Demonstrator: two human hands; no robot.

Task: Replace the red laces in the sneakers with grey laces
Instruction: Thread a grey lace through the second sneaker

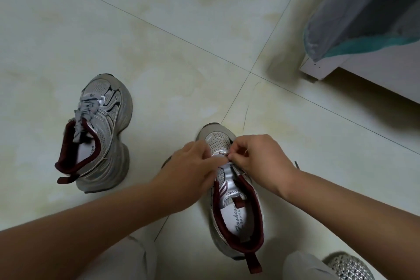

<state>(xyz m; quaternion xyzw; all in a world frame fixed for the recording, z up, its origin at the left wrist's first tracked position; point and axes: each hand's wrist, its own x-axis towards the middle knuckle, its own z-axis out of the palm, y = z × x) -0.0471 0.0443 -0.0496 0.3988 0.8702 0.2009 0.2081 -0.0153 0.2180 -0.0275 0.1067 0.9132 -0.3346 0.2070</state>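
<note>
**Two sneakers on tile, both hands at the nearer one**

Count: two sneakers, two hands, one grey lace visible. No red lace identifiable.

Left sneaker (pixel 100 129) stands alone on the tiled floor (pixel 181 41), well apart from the hands. Grey lace (pixel 87 110) is threaded across its eyelets; loose ends drop into the dark red-lined opening, onto the white insole.

Right sneaker (pixel 236 191) stands near centre, between the person's forearms. Its opening holds only a printed white insole and the tongue. Lacing over the tongue is hidden by the hands.

Orientation: both sneakers upright on their soles, long axis running near to far, toes far, heel tabs near. Left one angles slightly rightward at the toe.

Left hand (pixel 191 163) has fingers curled in at the right sneaker's lower eyelets; right hand (pixel 261 159) pinches something small there. What each pinches is too small to tell.

Far right: white furniture corner (pixel 322 68) under grey fabric (pixel 354 7).
</note>
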